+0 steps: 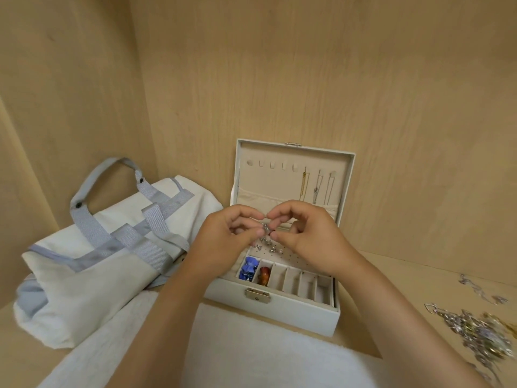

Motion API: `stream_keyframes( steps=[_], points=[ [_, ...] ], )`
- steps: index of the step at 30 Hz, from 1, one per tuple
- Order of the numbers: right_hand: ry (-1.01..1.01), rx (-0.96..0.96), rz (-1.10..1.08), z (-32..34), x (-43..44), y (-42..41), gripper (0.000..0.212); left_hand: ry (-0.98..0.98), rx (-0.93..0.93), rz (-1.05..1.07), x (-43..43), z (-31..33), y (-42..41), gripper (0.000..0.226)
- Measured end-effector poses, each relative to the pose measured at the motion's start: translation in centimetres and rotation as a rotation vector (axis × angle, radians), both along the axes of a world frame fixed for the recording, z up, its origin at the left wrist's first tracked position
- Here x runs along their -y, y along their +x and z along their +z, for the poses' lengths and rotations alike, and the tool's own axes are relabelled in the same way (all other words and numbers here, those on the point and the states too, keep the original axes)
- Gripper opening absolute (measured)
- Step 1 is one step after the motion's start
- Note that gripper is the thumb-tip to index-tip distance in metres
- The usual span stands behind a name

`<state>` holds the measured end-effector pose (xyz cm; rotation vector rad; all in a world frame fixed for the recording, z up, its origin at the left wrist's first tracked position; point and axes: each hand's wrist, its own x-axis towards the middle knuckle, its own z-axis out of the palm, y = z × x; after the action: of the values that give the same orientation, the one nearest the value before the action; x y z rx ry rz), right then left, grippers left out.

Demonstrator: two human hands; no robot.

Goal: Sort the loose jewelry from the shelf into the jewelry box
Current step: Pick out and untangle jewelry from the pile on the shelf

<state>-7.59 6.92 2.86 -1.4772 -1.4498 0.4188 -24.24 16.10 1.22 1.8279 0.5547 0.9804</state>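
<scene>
Together, left hand [226, 236] and right hand [310, 236] pinching tiny silver piece [266, 228], above jewelry box [279, 310]

home wardrobe or closet interior: pale wood shelf [391, 264] with panelled walls; canvas tote bag [112, 247] at left corner, open jewelry box [279, 312] mid-shelf, white fabric [251, 345] at front edge.
</scene>
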Motion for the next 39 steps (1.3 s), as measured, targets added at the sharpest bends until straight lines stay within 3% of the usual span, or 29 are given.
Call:
stream_keyframes(
  steps=[10, 14, 20, 27, 39],
  points=[
    [0.095, -0.052, -0.084, 0.6, 0.3, -0.2, 0.012, 0.038, 0.014, 0.067, 1.1, 1.3, 0.3, 0.023],
    [0.11, 0.025, -0.168, 0.4, 0.0, 0.0, 0.009, 0.054, 0.018, 0.067, 0.6, 1.6, -0.3, 0.023],
    [-0.022, 0.192, -0.225, 0.4, 0.7, 2.6, 0.012, 0.327, -0.274, 0.159, 0.3, -0.4, 0.6, 0.022],
    [-0.247, 0.299, -0.149, -0.7, 1.3, 3.4, 0.009, 0.63, -0.443, 0.133, 1.0, -1.1, 1.6, 0.026],
    [-0.218, 0.447, -0.165, -1.0, 1.2, 3.1, 0.006, 0.612, -0.429, 0.103, 0.9, -1.8, 2.2, 0.018]
  ],
)
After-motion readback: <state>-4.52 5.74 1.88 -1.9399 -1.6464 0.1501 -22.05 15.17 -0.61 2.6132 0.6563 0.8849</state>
